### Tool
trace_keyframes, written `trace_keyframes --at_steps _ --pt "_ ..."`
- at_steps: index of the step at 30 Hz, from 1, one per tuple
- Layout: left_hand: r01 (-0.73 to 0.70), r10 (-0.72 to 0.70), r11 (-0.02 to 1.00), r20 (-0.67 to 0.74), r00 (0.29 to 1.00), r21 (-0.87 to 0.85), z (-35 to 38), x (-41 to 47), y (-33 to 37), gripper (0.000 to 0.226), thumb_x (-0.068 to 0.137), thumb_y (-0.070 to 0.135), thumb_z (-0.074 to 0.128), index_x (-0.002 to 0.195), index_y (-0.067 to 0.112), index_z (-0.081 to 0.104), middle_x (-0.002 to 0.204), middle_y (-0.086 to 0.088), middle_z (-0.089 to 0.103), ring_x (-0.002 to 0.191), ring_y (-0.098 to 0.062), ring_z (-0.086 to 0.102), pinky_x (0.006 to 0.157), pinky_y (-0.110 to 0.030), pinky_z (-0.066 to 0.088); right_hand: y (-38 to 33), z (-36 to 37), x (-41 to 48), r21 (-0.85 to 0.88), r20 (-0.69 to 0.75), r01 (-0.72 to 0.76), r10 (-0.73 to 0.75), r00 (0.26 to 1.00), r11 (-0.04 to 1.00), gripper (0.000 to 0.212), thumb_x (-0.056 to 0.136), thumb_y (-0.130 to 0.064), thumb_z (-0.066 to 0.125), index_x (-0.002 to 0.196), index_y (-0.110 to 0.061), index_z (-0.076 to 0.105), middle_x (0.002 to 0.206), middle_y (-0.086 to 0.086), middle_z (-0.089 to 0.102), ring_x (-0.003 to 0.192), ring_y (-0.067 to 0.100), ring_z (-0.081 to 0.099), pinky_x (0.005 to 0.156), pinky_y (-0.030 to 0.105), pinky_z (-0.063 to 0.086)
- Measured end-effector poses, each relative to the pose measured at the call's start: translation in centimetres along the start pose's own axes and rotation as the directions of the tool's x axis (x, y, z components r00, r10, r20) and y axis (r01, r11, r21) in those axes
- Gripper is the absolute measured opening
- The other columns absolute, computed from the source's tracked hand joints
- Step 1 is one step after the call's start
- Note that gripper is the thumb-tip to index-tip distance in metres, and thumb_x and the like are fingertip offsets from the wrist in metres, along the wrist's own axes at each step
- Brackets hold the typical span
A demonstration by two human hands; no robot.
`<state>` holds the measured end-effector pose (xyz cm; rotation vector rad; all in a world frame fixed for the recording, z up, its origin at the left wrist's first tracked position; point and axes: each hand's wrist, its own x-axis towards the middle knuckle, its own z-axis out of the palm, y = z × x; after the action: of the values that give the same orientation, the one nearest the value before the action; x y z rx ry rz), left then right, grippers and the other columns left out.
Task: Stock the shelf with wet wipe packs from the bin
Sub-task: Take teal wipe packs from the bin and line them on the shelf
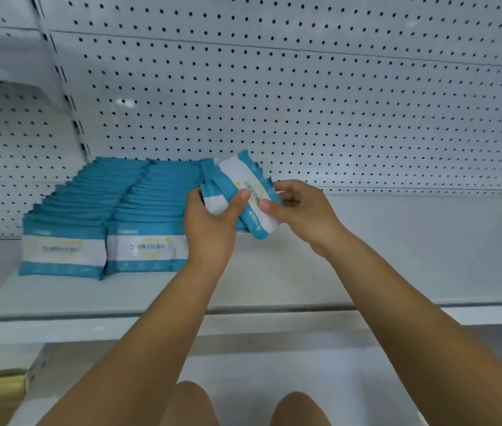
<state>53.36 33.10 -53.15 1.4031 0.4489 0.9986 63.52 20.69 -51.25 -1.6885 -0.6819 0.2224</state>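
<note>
Gripping a few wet wipe packs [245, 187] between both hands, my left hand [209, 229] curled round their left end and my right hand [302, 210] pinching the right, I hold them tilted over the shelf [397, 256], beside two stocked rows [148, 210]

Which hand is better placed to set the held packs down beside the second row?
Probably the left hand: it grips the held packs directly beside the second row, while the right hand pinches their far end over the bare shelf.
</note>
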Motion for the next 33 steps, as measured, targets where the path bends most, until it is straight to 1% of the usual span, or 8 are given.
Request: trace_keyframes --at_steps 5,9,12,17,21,26,30,33 --pt "-0.01 0.014 0.998 -0.05 0.999 0.067 0.7 0.4 -2.8 0.041 0.086 0.027 0.078 0.116 0.011 0.055 0.109 0.007 0.066 0.088 0.017 0.059 0.073 -0.001 0.045 2.2 0.5 3.0 -0.009 0.037 -0.02 0.021 0.999 1.0 0.018 0.091 -0.013 0.074 0.109 -0.013 0.07 0.098 -0.003 0.074 0.084 0.012 0.069 0.073 0.024 0.059" --pt "0.0 0.005 0.989 -0.037 0.999 0.148 0.9 1.0 -3.9 0.04 0.088 0.033 0.076 0.118 0.015 0.056 0.108 0.011 0.066 0.094 0.011 0.062 0.072 -0.002 0.046 5.0 0.2 3.6 0.247 -0.039 -0.136 0.15 0.988 0.959 0.022 0.094 -0.017 0.071 0.112 -0.005 0.066 0.106 0.01 0.076 0.096 0.023 0.074 0.082 0.035 0.061" --pt "0.011 -0.007 0.978 -0.017 1.0 0.21 1.0 1.1 -4.3 0.04 0.087 0.035 0.076 0.116 0.018 0.055 0.106 0.016 0.065 0.095 0.008 0.062 0.071 -0.004 0.047 5.7 -0.5 3.8 0.54 -0.083 -0.184 0.269 0.96 0.822 0.024 0.092 -0.015 0.072 0.111 -0.004 0.064 0.11 0.011 0.076 0.105 0.026 0.073 0.085 0.035 0.059" --pt "0.042 -0.043 0.973 -0.001 0.999 0.227 1.1 1.4 -4.8 0.035 0.089 0.033 0.074 0.114 0.019 0.053 0.105 0.016 0.063 0.092 0.01 0.06 0.063 -0.001 0.046 5.5 -1.8 4.2 0.801 -0.056 -0.135 0.297 0.953 0.584 0.034 0.091 -0.006 0.07 0.12 -0.013 0.056 0.122 0.008 0.072 0.111 0.02 0.07 0.082 0.03 0.06" --pt "0.053 -0.055 0.968 0.002 0.998 0.245 1.2 1.6 -5.2 0.038 0.089 0.036 0.073 0.116 0.018 0.053 0.108 0.013 0.063 0.094 0.005 0.061 0.065 -0.005 0.046 5.4 -1.5 3.6 0.808 -0.001 -0.15 0.257 0.967 0.569 0.049 0.09 0.0 0.068 0.135 -0.012 0.054 0.125 0.009 0.071 0.112 0.022 0.071 0.081 0.031 0.061" --pt "0.06 -0.067 0.961 0.017 0.998 0.272 1.2 1.9 -5.3 0.036 0.091 0.034 0.071 0.116 0.02 0.05 0.101 0.017 0.06 0.087 0.009 0.058 0.064 -0.007 0.046 4.8 -1.5 3.3 0.84 0.039 -0.21 0.329 0.943 0.5 0.016 0.1 -0.019 0.061 0.113 -0.011 0.065 0.104 0.008 0.077 0.097 0.02 0.075 0.079 0.036 0.063" --pt "0.067 -0.094 0.936 0.06 0.994 0.345 1.5 1.8 -5.6 0.031 0.093 0.035 0.069 0.112 0.016 0.054 0.096 0.014 0.061 0.081 0.008 0.057 0.055 -0.005 0.043 5.3 -2.0 3.3 0.789 -0.035 -0.2 0.367 0.93 0.581 0.013 0.097 -0.026 0.067 0.105 -0.016 0.068 0.097 0.0 0.076 0.097 0.016 0.07 0.093 0.035 0.057" --pt "0.056 -0.087 0.924 0.065 0.994 0.377 1.6 1.6 -5.4 0.033 0.093 0.037 0.068 0.114 0.014 0.057 0.101 0.009 0.065 0.083 0.006 0.06 0.058 -0.006 0.044 5.6 -2.1 3.6 0.787 -0.134 -0.128 0.37 0.919 0.603 0.012 0.097 -0.023 0.067 0.109 -0.019 0.066 0.092 -0.004 0.07 0.075 0.008 0.059 0.066 0.021 0.051"
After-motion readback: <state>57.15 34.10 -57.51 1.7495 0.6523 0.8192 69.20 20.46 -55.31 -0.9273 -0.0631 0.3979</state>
